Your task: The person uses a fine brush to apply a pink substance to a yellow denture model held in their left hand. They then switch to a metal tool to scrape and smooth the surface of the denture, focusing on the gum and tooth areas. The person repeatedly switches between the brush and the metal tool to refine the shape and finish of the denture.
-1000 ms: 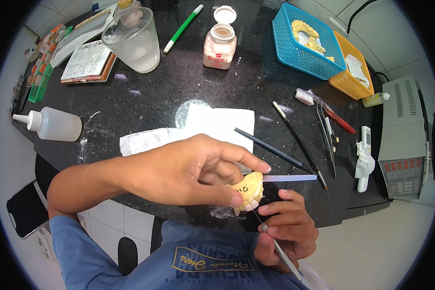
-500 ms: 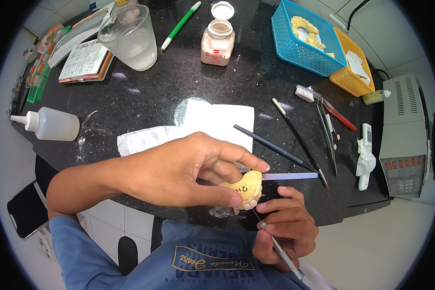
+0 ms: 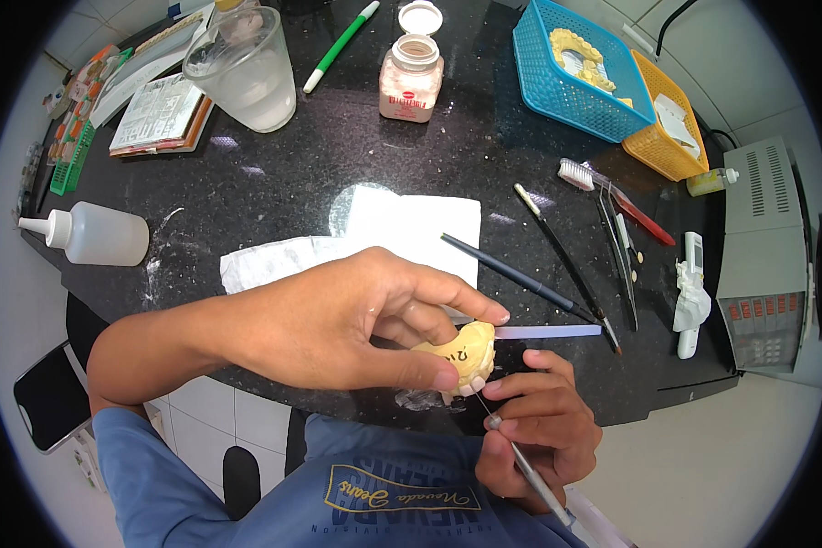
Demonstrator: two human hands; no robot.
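Note:
My left hand (image 3: pixel 374 320) grips a yellow plaster dental model (image 3: pixel 472 354) between thumb and fingers, with its row of teeth turned toward me. Pale, whitish teeth (image 3: pixel 470 387) show along the model's near edge. In my right hand (image 3: pixel 548 425) is a slim metal dental instrument (image 3: pixel 534 475), held like a pen. Its thin tip reaches up to the teeth beside my left thumb; whether it touches them is hard to see. A lilac flat strip (image 3: pixel 553 331) lies just past the model, by my left fingertips.
White paper (image 3: pixel 420 224) lies beyond my hands. To the right are a dark pen (image 3: pixel 521 277), a brush (image 3: pixel 571 265), tweezers (image 3: pixel 617 256) and a toothbrush (image 3: pixel 626 201). Farther off stand a powder jar (image 3: pixel 412 82), a cup (image 3: pixel 247 82), a blue basket (image 3: pixel 530 68) and a squeeze bottle (image 3: pixel 105 235).
Almost nothing differs. Both hands keep their hold, and the instrument's tip stays at the model's teeth; the whole view has shifted very slightly.

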